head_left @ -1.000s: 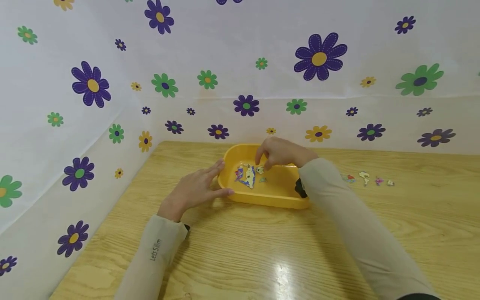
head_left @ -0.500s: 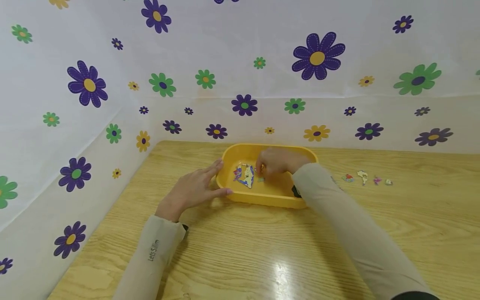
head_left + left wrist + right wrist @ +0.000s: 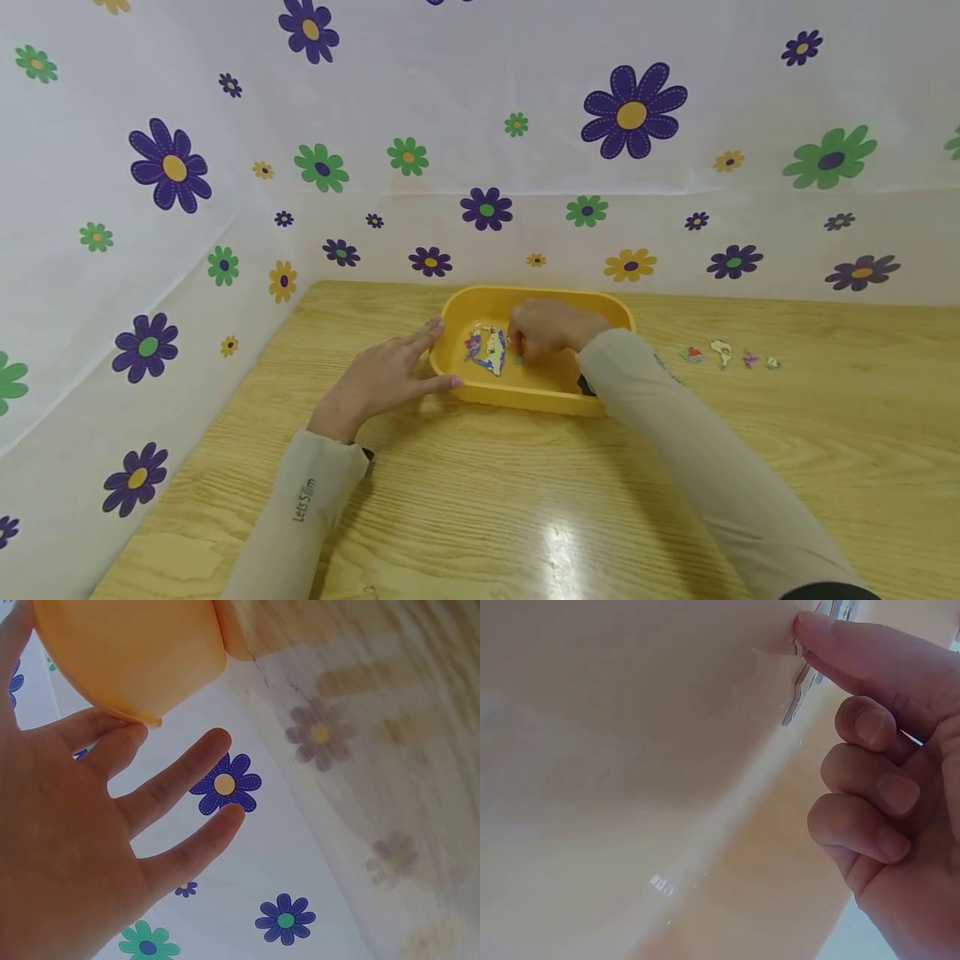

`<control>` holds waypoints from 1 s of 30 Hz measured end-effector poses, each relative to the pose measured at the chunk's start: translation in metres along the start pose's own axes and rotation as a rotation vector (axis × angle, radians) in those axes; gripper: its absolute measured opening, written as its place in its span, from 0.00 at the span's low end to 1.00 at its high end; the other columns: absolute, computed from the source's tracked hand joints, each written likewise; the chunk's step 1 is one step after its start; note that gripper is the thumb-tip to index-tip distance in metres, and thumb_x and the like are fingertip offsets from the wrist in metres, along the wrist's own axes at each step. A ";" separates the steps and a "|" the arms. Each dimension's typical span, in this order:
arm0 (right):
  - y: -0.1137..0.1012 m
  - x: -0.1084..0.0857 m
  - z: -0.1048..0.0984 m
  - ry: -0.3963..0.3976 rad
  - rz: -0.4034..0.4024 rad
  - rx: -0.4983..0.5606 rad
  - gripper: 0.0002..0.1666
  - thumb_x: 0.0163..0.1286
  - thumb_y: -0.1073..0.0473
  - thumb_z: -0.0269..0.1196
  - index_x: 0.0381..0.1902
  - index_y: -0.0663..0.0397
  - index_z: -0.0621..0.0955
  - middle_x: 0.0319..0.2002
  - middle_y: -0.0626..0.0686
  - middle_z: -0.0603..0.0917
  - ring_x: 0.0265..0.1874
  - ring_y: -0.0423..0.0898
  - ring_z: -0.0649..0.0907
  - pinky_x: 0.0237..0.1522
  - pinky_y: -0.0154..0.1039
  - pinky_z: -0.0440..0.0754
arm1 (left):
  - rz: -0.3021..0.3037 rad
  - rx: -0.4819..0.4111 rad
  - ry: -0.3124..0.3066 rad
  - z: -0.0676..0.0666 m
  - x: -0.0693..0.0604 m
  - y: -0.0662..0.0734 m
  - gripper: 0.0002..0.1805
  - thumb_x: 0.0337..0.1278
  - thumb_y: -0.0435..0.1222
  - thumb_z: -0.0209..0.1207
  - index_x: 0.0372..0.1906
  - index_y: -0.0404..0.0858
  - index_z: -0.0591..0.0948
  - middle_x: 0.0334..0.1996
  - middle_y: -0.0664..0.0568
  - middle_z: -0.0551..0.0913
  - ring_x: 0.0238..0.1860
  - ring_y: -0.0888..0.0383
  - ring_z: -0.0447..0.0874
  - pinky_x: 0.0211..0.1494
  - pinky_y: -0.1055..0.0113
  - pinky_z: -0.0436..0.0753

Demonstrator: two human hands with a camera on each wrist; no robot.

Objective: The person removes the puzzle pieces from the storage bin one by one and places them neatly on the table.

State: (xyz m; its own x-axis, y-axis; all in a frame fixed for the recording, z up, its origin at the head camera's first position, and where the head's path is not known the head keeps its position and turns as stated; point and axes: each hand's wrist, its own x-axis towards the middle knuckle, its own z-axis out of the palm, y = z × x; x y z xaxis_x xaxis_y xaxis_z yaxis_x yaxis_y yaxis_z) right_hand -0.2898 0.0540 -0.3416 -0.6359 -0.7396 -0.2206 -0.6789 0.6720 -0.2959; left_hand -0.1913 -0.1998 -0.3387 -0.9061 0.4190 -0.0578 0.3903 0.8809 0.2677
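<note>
A yellow plastic tray stands on the table. My left hand touches its left end, thumb at the front and fingers spread along the rim; the left wrist view shows a fingertip on the rim. My right hand is down inside the tray. In the right wrist view the thumb and index finger meet at a small flat sticker, mostly hidden, while the other fingers curl. Left of that hand lie a large cream-and-blue sticker and a pink-purple one.
On the table right of the tray lies a row of several small stickers, among them a red-and-green one and a cream one. A flower-patterned white cloth hangs behind and to the left of the wooden table.
My right hand has lowered into the tray, covering the small cream sticker, and its fingers have closed there. The left hand stays at the tray's left end.
</note>
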 end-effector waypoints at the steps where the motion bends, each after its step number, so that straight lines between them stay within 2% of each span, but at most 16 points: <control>1: 0.000 0.000 0.000 0.004 -0.005 -0.005 0.06 0.54 0.68 0.70 0.32 0.57 0.89 0.34 0.50 0.85 0.34 0.47 0.77 0.38 0.37 0.79 | 0.001 -0.001 -0.001 0.000 0.000 0.000 0.50 0.65 0.64 0.57 0.80 0.39 0.56 0.80 0.49 0.53 0.71 0.35 0.67 0.67 0.41 0.73; 9: -0.003 -0.008 -0.007 0.063 -0.027 0.055 0.07 0.57 0.67 0.66 0.34 0.60 0.89 0.33 0.51 0.86 0.30 0.46 0.78 0.36 0.37 0.80 | 0.010 -0.019 -0.014 0.001 0.001 -0.001 0.49 0.66 0.63 0.56 0.81 0.40 0.55 0.80 0.49 0.52 0.71 0.35 0.65 0.69 0.40 0.70; 15: -0.008 -0.018 -0.027 0.148 -0.063 0.030 0.04 0.60 0.64 0.68 0.32 0.59 0.88 0.27 0.50 0.82 0.28 0.46 0.75 0.34 0.39 0.76 | -0.007 0.000 -0.010 0.003 0.003 -0.003 0.50 0.65 0.64 0.56 0.81 0.41 0.55 0.80 0.51 0.52 0.71 0.35 0.67 0.68 0.40 0.71; 20: -0.006 -0.031 -0.043 0.191 -0.021 0.037 0.05 0.62 0.63 0.67 0.34 0.59 0.87 0.28 0.50 0.80 0.31 0.48 0.74 0.38 0.41 0.75 | -0.008 0.000 -0.005 0.001 0.002 -0.003 0.49 0.66 0.64 0.56 0.81 0.41 0.56 0.80 0.50 0.52 0.70 0.35 0.67 0.68 0.40 0.71; 30: 0.009 -0.057 -0.056 0.268 0.012 0.077 0.04 0.63 0.65 0.68 0.34 0.62 0.88 0.25 0.51 0.76 0.29 0.49 0.73 0.34 0.40 0.70 | 0.000 -0.001 -0.001 0.000 0.001 -0.002 0.49 0.65 0.63 0.57 0.80 0.40 0.56 0.80 0.49 0.53 0.71 0.35 0.67 0.67 0.40 0.72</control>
State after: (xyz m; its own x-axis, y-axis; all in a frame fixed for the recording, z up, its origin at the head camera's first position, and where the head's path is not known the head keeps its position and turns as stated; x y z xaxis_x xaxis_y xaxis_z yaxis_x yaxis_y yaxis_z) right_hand -0.2804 0.1045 -0.2793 -0.7253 -0.6880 0.0263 -0.6471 0.6681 -0.3672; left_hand -0.1931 -0.2007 -0.3392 -0.9059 0.4194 -0.0583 0.3904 0.8806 0.2685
